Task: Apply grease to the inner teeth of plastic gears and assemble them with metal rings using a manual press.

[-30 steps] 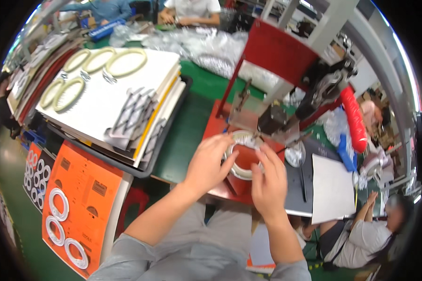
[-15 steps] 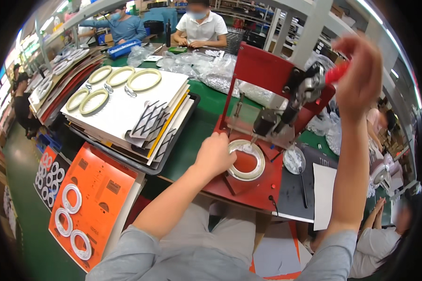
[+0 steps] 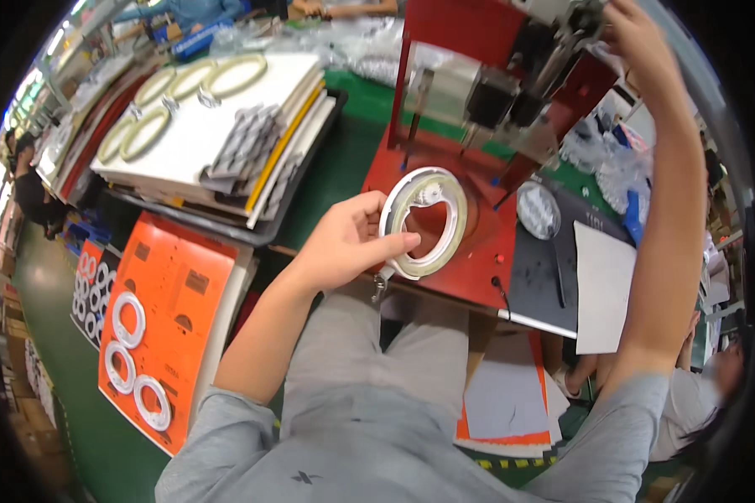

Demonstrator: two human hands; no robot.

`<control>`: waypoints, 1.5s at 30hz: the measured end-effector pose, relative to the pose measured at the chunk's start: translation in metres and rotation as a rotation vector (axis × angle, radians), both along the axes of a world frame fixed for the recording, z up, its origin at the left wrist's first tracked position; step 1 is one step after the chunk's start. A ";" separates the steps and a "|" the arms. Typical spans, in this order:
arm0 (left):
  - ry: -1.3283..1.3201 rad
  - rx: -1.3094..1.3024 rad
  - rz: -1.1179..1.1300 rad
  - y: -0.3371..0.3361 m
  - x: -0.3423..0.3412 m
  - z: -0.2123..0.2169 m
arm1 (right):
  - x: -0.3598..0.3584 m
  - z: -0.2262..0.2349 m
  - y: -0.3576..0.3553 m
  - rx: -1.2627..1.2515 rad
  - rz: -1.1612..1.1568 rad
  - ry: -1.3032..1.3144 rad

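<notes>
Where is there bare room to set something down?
The green tabletop strip between the black tray and red press base; also the pale sheet right of the dark mat. Crinkled plastic crowds the area beyond the round dish.

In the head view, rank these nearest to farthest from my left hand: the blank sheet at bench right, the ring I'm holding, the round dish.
1. Held ring: touching, in the left hand.
2. Round dish: to the right, past the ring.
3. Blank sheet: farther right than the dish.
</notes>
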State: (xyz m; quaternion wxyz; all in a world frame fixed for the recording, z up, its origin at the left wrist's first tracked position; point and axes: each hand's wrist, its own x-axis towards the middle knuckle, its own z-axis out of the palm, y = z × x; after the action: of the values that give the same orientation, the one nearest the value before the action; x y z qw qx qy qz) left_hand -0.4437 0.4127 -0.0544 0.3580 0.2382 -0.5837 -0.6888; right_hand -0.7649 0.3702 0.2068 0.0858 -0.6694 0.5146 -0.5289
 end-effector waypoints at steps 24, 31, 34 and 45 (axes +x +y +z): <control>-0.077 0.033 -0.233 0.104 -0.039 -0.092 | -0.049 -0.296 0.248 0.283 -0.308 -1.245; -0.246 0.072 -0.234 0.108 -0.025 -0.112 | -0.266 -0.368 0.301 0.198 -0.675 -1.299; -0.251 0.043 -0.180 0.104 -0.008 -0.125 | -0.351 -0.399 0.315 0.176 -0.698 -1.423; -0.401 0.104 0.375 0.067 0.114 -0.073 | -0.277 -0.401 0.281 0.453 -1.052 0.021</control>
State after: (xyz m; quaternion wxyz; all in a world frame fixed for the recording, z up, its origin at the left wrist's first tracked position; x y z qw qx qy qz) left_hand -0.3295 0.4794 -0.1275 0.3441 0.4915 -0.5525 -0.5786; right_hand -1.0418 0.6512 -0.1940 -0.0526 -0.2933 0.8798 -0.3703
